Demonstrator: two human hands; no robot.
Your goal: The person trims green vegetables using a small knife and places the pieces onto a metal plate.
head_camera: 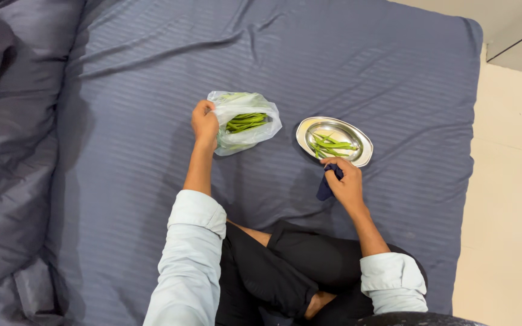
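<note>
A clear plastic bag (246, 122) of green beans lies on the blue-grey striped bedsheet (333, 54). My left hand (204, 124) grips the bag's left edge. To the right sits an oval steel plate (361, 156) with a few green beans (330, 145) on it. My right hand (347, 180) is at the plate's near rim, closed around a small dark blue object (325, 189) that hangs below the fingers.
A rumpled grey duvet (7, 151) fills the left side. The mattress edge runs down the right, with cream floor (509, 211) beyond. My crossed legs in black trousers (291, 271) are at the bottom centre.
</note>
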